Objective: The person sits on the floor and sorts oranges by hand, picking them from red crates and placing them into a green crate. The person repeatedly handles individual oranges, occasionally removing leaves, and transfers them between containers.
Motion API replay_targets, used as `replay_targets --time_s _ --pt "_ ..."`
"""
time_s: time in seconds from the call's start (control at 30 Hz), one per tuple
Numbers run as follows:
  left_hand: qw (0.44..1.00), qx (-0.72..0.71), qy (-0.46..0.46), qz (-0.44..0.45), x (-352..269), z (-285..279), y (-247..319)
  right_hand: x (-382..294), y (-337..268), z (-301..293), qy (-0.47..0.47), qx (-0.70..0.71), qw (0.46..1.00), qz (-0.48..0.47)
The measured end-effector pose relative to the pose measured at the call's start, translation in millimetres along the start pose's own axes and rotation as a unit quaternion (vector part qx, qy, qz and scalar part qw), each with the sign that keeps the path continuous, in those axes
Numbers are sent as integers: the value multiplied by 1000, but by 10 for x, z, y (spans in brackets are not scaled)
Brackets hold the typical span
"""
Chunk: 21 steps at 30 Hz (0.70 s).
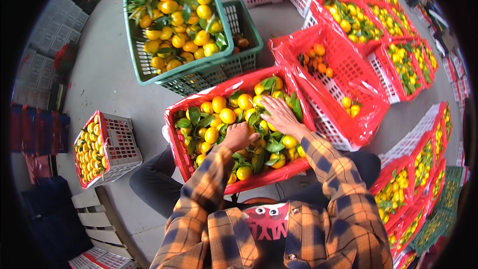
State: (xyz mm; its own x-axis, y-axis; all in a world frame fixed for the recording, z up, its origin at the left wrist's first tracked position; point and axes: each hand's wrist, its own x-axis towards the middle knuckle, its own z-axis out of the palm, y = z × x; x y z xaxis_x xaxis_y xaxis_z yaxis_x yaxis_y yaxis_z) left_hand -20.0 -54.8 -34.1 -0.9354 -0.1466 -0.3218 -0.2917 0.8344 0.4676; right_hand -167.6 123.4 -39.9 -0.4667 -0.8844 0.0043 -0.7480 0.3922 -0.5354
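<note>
Before me stands a crate lined with red plastic film [239,190], filled with orange-yellow citrus fruits [227,116] and green leaves [194,115]. My left hand [239,136] rests on the fruits near the crate's middle, fingers bent down among them; whether it grips one is hidden. My right hand [280,116] lies over the fruits right of the middle, its fingers spread and pointing up and left. Beyond the crate, a green plastic crate [149,78] heaped with leafy citrus fruits is stacked on another green crate [239,63].
Right of my crate stands a red-lined crate [336,97] with a few fruits in two groups. Filled red-lined crates [373,7] stand in rows at the right. A white crate of fruits [119,145] and a slatted pallet [99,220] are on the floor at left.
</note>
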Motion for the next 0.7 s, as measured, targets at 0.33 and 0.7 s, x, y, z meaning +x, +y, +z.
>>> replay_targets --time_s 0.33,0.7 --pt "794 -295 522 -101 -1578 -1278 -1147 74 -401 168 94 -204 971 80" --pt "981 132 122 -76 -1302 295 -628 507 -1355 1035 66 -158 980 -101"
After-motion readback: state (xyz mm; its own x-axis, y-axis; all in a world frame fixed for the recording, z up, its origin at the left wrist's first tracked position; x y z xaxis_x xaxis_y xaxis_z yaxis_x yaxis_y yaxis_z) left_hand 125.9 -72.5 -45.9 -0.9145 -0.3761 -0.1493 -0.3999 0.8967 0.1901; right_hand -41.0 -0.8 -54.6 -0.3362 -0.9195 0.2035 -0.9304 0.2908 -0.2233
